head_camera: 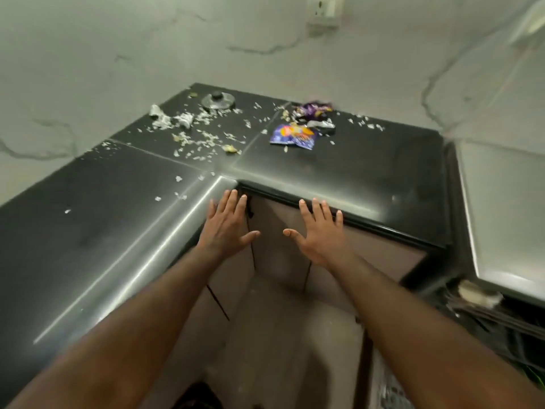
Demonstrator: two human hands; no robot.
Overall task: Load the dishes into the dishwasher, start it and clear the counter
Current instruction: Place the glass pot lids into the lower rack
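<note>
A black L-shaped counter (88, 219) fills the corner. On its far part lie a steel pot lid (218, 100), crumpled foil scraps (169, 119), a blue snack wrapper (295, 136), a purple wrapper (314, 110) and scattered food crumbs (203, 141). My left hand (227, 225) and my right hand (320, 231) are stretched forward side by side, fingers straight and spread, holding nothing, in front of the counter's inner corner edge. At the right, the dishwasher (501, 219) shows its grey top, with a dark open rack (483, 308) below it.
Beige cabinet doors (280, 255) sit under the counter's inner corner. A wall socket (324, 13) is on the marbled wall behind. The floor (280, 349) shows between my forearms.
</note>
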